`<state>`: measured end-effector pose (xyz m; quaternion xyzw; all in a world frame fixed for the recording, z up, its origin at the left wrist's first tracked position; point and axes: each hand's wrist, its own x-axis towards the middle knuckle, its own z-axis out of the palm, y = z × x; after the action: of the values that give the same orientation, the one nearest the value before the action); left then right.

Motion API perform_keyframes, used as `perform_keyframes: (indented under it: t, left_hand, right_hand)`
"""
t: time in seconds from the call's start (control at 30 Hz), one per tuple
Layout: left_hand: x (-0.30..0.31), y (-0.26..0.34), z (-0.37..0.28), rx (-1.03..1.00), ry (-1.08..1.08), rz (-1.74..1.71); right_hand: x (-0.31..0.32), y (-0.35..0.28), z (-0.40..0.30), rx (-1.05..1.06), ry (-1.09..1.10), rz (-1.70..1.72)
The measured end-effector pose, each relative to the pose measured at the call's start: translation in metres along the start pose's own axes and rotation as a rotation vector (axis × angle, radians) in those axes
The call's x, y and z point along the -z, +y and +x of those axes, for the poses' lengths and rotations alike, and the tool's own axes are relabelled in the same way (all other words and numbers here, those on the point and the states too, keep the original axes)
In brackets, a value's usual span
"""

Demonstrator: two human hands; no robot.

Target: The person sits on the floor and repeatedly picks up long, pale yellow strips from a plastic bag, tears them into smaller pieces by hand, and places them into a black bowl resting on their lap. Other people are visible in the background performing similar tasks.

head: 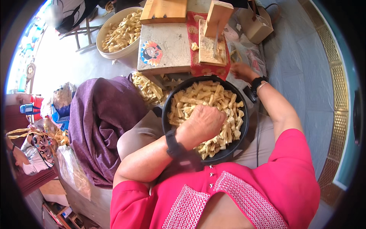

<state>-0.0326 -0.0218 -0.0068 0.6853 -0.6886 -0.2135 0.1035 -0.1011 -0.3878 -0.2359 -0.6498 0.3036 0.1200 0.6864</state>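
A round black basin (242, 134) rests at my lap, filled with short pale-yellow folded or knotted strips (206, 93). My left hand (208, 121) is curled over the basin with its back to the camera; whether anything is in its fingers is hidden. Beyond the basin's right rim, my right hand (241, 71) reaches toward a thin yellowish strip (236, 55) beside the bench; its grip is not clear. Just past the basin, a wooden block stand (213, 50) with an upright piece lies on a red cloth (196, 61). One small pale piece (194, 46) sits beside it.
A worn low bench (171, 37) holds a wooden board (163, 11). A white bucket (100, 43) of similar pieces stands at its left, with loose strips (147, 87) below. Purple cloth (105, 123) lies at left. Other people are at the left edge and upper left; a bag (256, 25) stands upper right.
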Motion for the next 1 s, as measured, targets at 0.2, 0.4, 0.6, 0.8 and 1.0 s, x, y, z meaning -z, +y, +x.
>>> perform_keyframes:
  t: [0.2, 0.4, 0.6, 0.8, 1.0]
  left_hand:
    - [-0.006, -0.009, 0.009, 0.073, -0.044, -0.027]
    - [0.004, -0.008, 0.018, 0.059, -0.142, 0.004]
    - [0.002, -0.013, 0.031, 0.076, -0.094, -0.095]
    - [0.009, -0.016, 0.046, 0.108, -0.159, -0.098]
    - [0.004, -0.020, 0.057, 0.116, -0.201, -0.101]
  right_hand:
    - [-0.044, -0.073, 0.042, 0.331, -0.189, 0.181]
    - [0.083, 0.076, 0.057, 0.029, 0.304, -0.553]
    - [0.074, 0.143, 0.002, -0.010, 0.708, -1.017]
    - [0.045, 0.194, 0.006, -0.282, 0.717, -1.134]
    - [0.042, 0.194, 0.022, -0.254, 0.941, -0.793]
